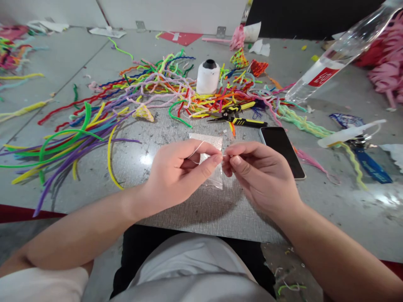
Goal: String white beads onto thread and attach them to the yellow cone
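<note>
The one camera sits on my head, looking forward and down from close above my left hand and right hand, with the table spreading out beyond them and my lap just beneath them.

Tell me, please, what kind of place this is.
Probably a handicraft worktable: coloured pipe cleaners, a white thread spool and pliers lie on the grey table, while the left hand and right hand pinch a thin thread.
</note>
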`<state>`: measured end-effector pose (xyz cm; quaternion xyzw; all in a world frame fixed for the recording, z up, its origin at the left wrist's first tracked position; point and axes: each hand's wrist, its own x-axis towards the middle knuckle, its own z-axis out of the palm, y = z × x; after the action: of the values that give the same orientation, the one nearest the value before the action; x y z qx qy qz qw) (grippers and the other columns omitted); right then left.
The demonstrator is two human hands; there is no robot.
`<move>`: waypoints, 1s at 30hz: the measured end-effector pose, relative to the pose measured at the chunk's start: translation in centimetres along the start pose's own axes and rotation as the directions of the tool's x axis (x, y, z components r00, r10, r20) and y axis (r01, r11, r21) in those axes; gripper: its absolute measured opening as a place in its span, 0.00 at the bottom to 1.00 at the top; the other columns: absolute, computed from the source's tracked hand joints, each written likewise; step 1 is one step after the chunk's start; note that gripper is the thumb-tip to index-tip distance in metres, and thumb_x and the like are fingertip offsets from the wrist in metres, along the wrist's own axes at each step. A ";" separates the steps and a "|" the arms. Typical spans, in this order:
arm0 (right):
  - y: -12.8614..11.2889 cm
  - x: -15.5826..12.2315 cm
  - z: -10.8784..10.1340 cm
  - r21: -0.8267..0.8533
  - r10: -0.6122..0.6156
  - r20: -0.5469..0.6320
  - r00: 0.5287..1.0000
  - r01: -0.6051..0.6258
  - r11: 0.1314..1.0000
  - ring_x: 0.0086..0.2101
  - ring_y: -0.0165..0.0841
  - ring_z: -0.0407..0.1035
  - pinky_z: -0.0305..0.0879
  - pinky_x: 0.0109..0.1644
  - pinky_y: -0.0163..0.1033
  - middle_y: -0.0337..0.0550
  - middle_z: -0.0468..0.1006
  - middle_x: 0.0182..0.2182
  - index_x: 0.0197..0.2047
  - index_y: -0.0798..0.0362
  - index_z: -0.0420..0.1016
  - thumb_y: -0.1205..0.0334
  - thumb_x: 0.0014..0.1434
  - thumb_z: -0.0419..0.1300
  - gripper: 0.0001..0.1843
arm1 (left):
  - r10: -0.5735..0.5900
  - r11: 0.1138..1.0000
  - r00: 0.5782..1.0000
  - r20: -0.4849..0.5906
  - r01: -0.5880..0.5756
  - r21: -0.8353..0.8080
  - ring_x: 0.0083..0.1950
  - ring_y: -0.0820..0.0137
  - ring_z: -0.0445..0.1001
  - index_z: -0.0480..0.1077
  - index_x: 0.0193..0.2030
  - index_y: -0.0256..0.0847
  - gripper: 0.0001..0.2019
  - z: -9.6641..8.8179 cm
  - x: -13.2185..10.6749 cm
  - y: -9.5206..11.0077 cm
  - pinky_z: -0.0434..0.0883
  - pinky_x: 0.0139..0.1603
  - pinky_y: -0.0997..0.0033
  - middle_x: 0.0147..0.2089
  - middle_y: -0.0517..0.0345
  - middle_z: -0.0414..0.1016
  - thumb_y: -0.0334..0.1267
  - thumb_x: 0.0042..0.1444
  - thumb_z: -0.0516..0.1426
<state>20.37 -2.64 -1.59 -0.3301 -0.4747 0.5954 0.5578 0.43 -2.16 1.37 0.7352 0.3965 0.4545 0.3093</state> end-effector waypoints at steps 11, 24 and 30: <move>-0.1 -0.1 0.2 -0.043 0.033 0.010 0.999 -0.033 0.999 0.30 0.30 0.72 0.71 0.34 0.38 0.36 0.82 0.31 0.41 0.45 0.86 0.49 0.63 0.78 0.12 | 0.072 0.991 0.997 0.021 -0.074 0.114 0.18 0.81 0.61 0.81 0.40 0.40 0.07 0.0 -0.2 0.4 0.55 0.21 0.75 0.19 0.69 0.69 0.38 0.70 0.64; 0.1 -0.3 0.3 -0.021 0.041 0.005 0.999 -0.041 0.999 0.32 0.31 0.78 0.79 0.37 0.39 0.37 0.87 0.35 0.42 0.44 0.87 0.51 0.64 0.77 0.09 | 0.134 0.967 0.991 -0.011 -0.129 0.218 0.20 0.78 0.59 0.80 0.40 0.43 0.06 0.2 -0.3 0.1 0.57 0.23 0.72 0.19 0.69 0.67 0.37 0.70 0.63; -0.1 -0.3 0.4 -0.024 0.061 -0.011 0.998 -0.062 0.998 0.31 0.31 0.79 0.80 0.37 0.40 0.37 0.87 0.35 0.41 0.44 0.86 0.50 0.62 0.78 0.11 | 0.164 0.947 0.986 -0.020 -0.152 0.282 0.20 0.78 0.62 0.81 0.41 0.43 0.05 0.2 -0.6 0.1 0.58 0.24 0.73 0.19 0.69 0.67 0.38 0.69 0.63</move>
<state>20.12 -3.04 -1.39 -0.3542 -0.4687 0.6049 0.5376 0.46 -2.69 1.11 0.7908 0.4030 0.4333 0.1564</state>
